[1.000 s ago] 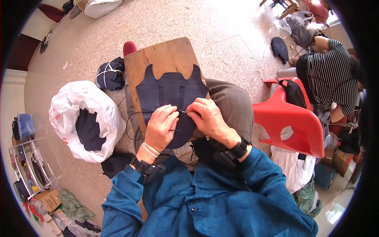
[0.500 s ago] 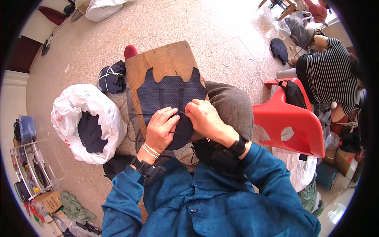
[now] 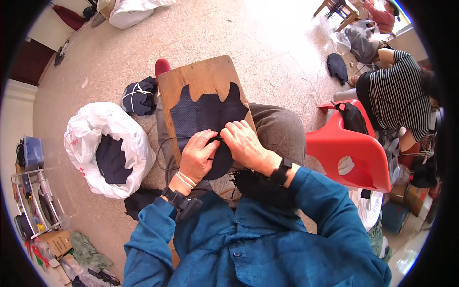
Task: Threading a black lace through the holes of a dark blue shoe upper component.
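A navy textured fabric piece (image 3: pixel 186 115) with a notched far edge lies on a wooden board (image 3: pixel 205 71) across my lap. Its near end, a rounded flap (image 3: pixel 221 165), hangs below my fingers. Over the fabric, my left hand (image 3: pixel 198 153) pinches a thin black cord (image 3: pixel 160 152), which loops out to the left beside the board. Close against it, my right hand (image 3: pixel 244 144) has its fingertips pinched on the cord at the fabric's middle. The exact grip is partly hidden by the fingers. A darker panel (image 3: pixel 213 112) shows in the middle of the fabric.
Left of the board stand a white plastic bag (image 3: pixel 76 143) holding dark fabric pieces and a tied dark bundle (image 3: pixel 138 95). A red plastic chair (image 3: pixel 351 153) is at the right. Beyond it, a person in a striped top (image 3: pixel 399 86) bends over.
Both hands stay together at the cord, with my right fingertips slightly further left. The two dark strips on the fabric now appear as one darker middle panel. The view has shifted slightly.
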Available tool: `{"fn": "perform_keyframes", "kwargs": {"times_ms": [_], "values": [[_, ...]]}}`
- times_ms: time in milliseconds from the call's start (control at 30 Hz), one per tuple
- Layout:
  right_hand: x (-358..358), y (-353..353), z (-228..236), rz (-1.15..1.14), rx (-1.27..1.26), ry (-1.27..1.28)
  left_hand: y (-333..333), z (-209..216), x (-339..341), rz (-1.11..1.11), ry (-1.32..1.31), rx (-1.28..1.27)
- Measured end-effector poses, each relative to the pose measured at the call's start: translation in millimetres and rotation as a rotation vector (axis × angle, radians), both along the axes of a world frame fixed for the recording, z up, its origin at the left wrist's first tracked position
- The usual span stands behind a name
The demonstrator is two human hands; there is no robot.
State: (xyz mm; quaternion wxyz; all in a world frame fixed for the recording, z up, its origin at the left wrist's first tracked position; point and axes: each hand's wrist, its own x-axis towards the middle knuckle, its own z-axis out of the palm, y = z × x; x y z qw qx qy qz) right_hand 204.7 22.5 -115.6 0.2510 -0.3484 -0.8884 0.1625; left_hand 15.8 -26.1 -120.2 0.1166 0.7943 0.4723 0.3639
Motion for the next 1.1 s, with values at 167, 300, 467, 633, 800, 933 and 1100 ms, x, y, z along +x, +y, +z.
{"fn": "perform_keyframes", "kwargs": {"times_ms": [167, 300, 467, 633, 800, 933, 1100], "values": [[3, 7, -2, -0.03, -0.299, 0.22, -1, -2, -2, 0.009, -0.041, -0.026], [10, 16, 8, -0.005, -0.543, 0.175, 0, 3, -3, 0.016, -0.162, -0.154], [16, 2, -2, -0.11, -0.268, 0.228, 13, 38, -19, -0.127, 0.196, -0.311], [13, 0, 11, -0.09, -0.299, 0.253, 48, 54, -56, -0.097, -0.108, -0.596], [12, -1, 17, -0.07, -0.371, 0.335, 78, 37, -54, 0.011, 0.319, -0.419], [9, -1, 6, -0.079, -0.284, 0.279, 90, 53, -40, -0.071, 0.488, -0.534], [9, 0, 3, -0.078, -0.245, 0.209, 82, 48, -34, -0.035, 0.362, -0.581]]}}
